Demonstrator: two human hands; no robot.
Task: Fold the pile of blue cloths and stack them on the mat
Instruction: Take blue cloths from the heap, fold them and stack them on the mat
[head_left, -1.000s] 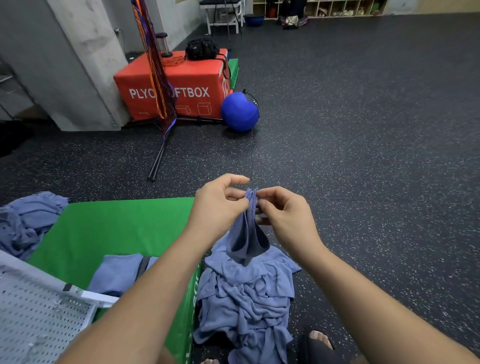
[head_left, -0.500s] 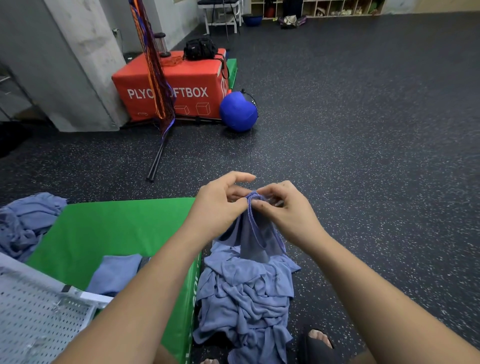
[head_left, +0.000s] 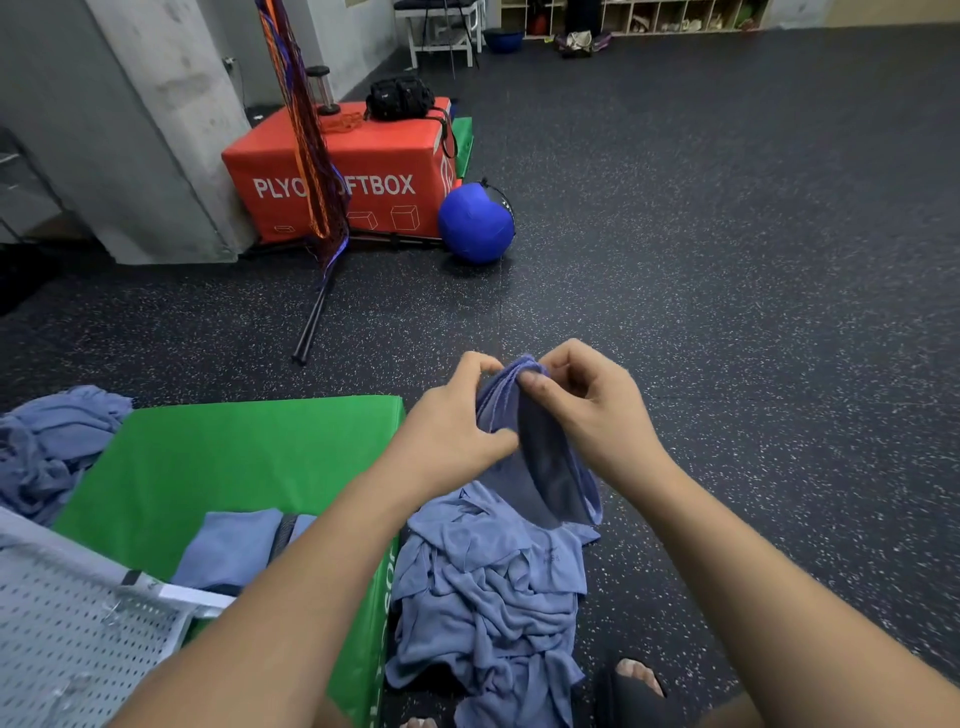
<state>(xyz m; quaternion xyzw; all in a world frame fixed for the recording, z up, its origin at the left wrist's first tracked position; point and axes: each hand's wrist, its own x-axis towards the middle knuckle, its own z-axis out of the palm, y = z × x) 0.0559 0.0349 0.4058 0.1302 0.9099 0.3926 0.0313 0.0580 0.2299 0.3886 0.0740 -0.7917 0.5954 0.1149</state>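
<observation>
Now my left hand (head_left: 457, 426) and right hand (head_left: 592, 415) pinch a blue cloth (head_left: 548, 475) by its top edge above the pile (head_left: 493, 587), just beside the green mat (head_left: 234, 457). Open speckled floor (head_left: 727, 312) lies ahead

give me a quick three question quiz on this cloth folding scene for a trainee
1. True or false: the left hand and the right hand both pinch the one held cloth.
2. The folded cloth lies on: A) the green mat B) the red box C) the blue ball.
3. Fill in: the crumpled pile below the hands lies on the ___, beside the mat.
Key: 1 true; 2 A; 3 floor.
</observation>
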